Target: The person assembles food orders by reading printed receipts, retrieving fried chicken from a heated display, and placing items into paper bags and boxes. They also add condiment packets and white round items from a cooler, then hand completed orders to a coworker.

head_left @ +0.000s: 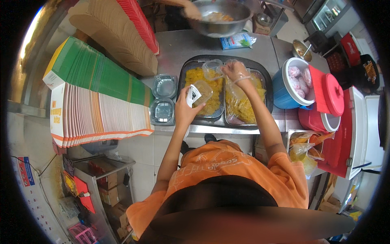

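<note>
My left hand (187,106) grips a clear plastic container (204,92) with a white label, tilted over the left tray of yellow food. My right hand (235,72), in a clear plastic glove, is closed on the edge of a clear round plastic tub (212,70) above the far part of the trays. Yellow, crumbly-looking food (195,78) fills the left tray. More of it lies in the right tray (240,122), partly covered by clear plastic wrap. Both trays sit inside a larger black tray (269,87).
Clear black-bottomed containers (163,111) stand left of the trays, beside long rows of green-and-white folded cartons (101,81). A blue cooler (284,87) holding wrapped bundles stands right. Across the steel counter (172,44), another person's hand (191,11) reaches to a metal bowl (219,28).
</note>
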Action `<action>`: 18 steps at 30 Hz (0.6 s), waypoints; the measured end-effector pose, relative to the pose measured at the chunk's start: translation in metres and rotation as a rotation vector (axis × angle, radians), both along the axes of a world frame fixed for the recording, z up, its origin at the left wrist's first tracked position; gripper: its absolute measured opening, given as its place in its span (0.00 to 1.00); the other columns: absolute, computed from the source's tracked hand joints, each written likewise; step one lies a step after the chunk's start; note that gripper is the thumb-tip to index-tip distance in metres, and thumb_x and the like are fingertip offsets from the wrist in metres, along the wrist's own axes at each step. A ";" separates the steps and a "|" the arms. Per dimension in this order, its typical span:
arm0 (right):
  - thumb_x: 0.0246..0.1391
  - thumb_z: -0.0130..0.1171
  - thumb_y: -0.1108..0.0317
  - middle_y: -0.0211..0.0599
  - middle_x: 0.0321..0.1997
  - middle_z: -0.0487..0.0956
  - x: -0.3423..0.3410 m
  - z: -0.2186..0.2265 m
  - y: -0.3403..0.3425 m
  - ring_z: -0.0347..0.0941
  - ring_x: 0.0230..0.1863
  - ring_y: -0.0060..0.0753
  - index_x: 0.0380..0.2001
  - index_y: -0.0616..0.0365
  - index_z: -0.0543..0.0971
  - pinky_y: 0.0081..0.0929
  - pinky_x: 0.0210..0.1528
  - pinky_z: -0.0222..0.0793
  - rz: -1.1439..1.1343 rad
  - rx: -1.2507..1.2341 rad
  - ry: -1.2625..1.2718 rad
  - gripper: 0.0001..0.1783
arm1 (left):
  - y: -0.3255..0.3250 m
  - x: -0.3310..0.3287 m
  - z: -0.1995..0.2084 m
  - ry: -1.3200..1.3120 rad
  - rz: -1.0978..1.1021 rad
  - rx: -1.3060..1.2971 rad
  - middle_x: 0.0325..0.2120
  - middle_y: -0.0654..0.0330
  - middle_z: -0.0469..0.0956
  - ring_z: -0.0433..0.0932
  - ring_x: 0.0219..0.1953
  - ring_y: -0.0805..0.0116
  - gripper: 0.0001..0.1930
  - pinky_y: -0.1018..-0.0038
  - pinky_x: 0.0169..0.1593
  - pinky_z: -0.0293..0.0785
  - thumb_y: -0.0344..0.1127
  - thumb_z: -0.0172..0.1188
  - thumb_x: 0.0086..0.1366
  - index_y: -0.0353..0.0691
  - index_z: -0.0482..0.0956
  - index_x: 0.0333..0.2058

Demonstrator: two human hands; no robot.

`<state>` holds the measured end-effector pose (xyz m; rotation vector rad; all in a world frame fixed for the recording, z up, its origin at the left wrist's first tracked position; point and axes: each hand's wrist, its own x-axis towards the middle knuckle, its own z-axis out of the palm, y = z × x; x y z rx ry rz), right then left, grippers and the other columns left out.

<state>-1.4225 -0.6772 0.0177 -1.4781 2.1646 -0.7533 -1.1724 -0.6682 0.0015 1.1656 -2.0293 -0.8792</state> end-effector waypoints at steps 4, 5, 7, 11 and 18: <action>0.52 0.54 0.41 0.47 0.18 0.75 -0.004 -0.006 0.012 0.70 0.21 0.41 0.23 0.62 0.80 0.37 0.31 0.66 -0.105 -0.060 0.013 0.30 | 0.001 0.006 -0.004 0.001 0.002 0.027 0.46 0.45 0.74 0.74 0.49 0.52 0.40 0.65 0.49 0.71 0.36 0.74 0.40 0.38 0.64 0.53; 0.52 0.52 0.38 0.46 0.19 0.76 -0.009 -0.004 0.019 0.71 0.23 0.41 0.23 0.62 0.81 0.37 0.33 0.67 -0.160 -0.051 -0.002 0.32 | 0.001 0.006 -0.004 -0.005 0.008 0.036 0.46 0.45 0.74 0.75 0.49 0.52 0.40 0.65 0.49 0.71 0.36 0.74 0.40 0.38 0.63 0.53; 0.54 0.49 0.40 0.54 0.30 0.79 -0.024 0.002 0.033 0.77 0.35 0.50 0.28 0.62 0.81 0.42 0.39 0.69 -0.293 0.058 -0.087 0.31 | 0.002 0.003 -0.003 0.019 0.003 0.057 0.47 0.46 0.73 0.74 0.49 0.52 0.42 0.65 0.50 0.71 0.36 0.74 0.40 0.40 0.63 0.54; 0.55 0.53 0.48 0.46 0.29 0.80 -0.044 -0.001 0.061 0.76 0.33 0.38 0.31 0.61 0.80 0.35 0.39 0.69 -0.523 -0.298 -0.248 0.24 | 0.008 -0.003 0.002 0.074 -0.017 -0.015 0.51 0.47 0.71 0.70 0.54 0.52 0.44 0.64 0.53 0.67 0.37 0.75 0.40 0.42 0.61 0.57; 0.49 0.62 0.67 0.35 0.28 0.75 -0.029 -0.030 0.098 0.69 0.32 0.31 0.29 0.57 0.78 0.29 0.37 0.66 -0.591 -0.922 0.088 0.06 | 0.017 0.040 0.008 0.072 0.121 -0.066 0.48 0.55 0.71 0.71 0.48 0.62 0.41 0.70 0.50 0.68 0.37 0.73 0.44 0.41 0.62 0.57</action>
